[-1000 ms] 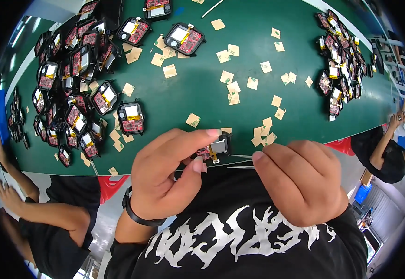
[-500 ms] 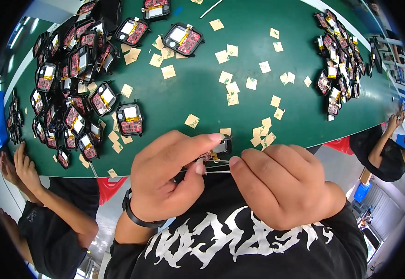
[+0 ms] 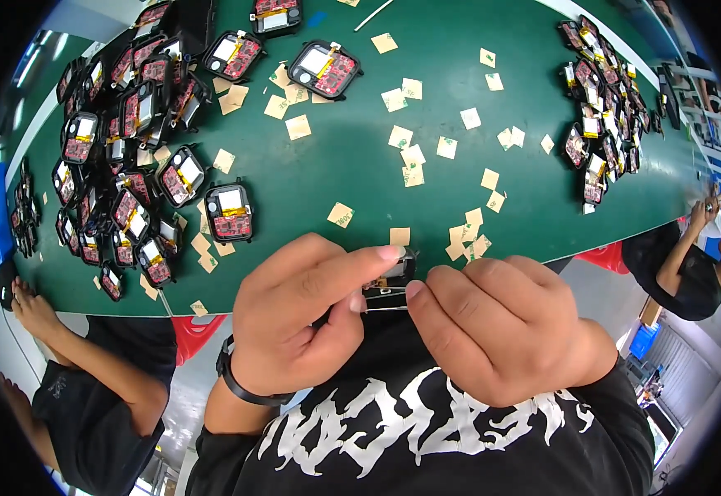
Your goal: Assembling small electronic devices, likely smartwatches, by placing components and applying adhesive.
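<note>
At the table's near edge, my left hand [image 3: 298, 318] pinches a small black-cased device [image 3: 408, 266] between thumb and forefinger. Those fingers cover most of it; only its dark rim and a bit of the inside show. My right hand [image 3: 497, 331] is closed around thin metal tweezers [image 3: 388, 309], whose prongs point left toward my left thumb and the device's near side. Whether the tips grip anything is too small to tell. Just beyond my left forefinger lies a tan paper square [image 3: 399, 236]. A similar open device with a red circuit board [image 3: 230, 212] rests left of my hands.
Many open devices [image 3: 137, 107] are piled at the left, with another heap [image 3: 604, 107] at the far right. Tan paper squares [image 3: 446, 148] lie scattered over the green table [image 3: 360, 165]. A co-worker's hand [image 3: 34, 310] rests at the left edge; another person [image 3: 679, 264] works at the right.
The device in my left hand has tilted, showing less of its red board and white part. My right hand has barely shifted. The left co-worker's hands have moved lower and closer to the table edge.
</note>
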### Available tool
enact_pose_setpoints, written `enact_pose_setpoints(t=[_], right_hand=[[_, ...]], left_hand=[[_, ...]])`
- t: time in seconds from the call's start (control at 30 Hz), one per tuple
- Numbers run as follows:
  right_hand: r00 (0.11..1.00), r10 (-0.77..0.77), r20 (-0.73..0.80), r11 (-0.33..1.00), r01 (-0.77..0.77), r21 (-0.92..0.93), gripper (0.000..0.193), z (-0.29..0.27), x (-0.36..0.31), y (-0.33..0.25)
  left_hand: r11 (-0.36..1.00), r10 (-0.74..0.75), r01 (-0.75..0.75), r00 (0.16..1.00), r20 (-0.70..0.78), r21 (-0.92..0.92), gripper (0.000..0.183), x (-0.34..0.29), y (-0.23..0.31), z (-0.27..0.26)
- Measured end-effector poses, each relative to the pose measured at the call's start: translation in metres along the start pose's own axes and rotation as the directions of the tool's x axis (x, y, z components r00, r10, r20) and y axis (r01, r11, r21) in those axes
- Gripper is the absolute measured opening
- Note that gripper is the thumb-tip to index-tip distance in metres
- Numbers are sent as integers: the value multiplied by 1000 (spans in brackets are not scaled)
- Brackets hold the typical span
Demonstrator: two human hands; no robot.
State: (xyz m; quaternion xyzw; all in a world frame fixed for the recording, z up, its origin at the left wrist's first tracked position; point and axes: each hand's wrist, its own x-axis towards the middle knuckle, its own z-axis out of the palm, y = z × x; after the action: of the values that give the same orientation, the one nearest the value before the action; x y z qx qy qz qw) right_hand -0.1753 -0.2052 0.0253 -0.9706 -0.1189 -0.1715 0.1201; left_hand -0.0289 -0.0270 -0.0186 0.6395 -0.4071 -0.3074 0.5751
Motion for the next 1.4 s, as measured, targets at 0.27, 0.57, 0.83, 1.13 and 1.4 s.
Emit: enact_pose_setpoints(t=[0.27,0.57,0.83,1.13,1.4], right_hand=[[996,-77,48,996,79,-35,24,-8,4,5],[575,696,431,52,-638,768,19,1,0,-3],[519,573,635,-275,-608,745,14,15,7,-7],[511,570,643,-272,-622,735,9,16,23,-26],[584,545,601,-187,-615,766,12,20,25,-20]], left_hand=[[997,67,-68,997,34,42,63,2,0,-3],[981,-135,133,991,-1,-142,46,-1,4,0],[984,-178,178,984,-15,-7,38,-8,18,9],[978,-159,156,987,-9,-139,32,-18,20,-5],[964,-262,260,965,-27,-62,29,-31,34,-22]])
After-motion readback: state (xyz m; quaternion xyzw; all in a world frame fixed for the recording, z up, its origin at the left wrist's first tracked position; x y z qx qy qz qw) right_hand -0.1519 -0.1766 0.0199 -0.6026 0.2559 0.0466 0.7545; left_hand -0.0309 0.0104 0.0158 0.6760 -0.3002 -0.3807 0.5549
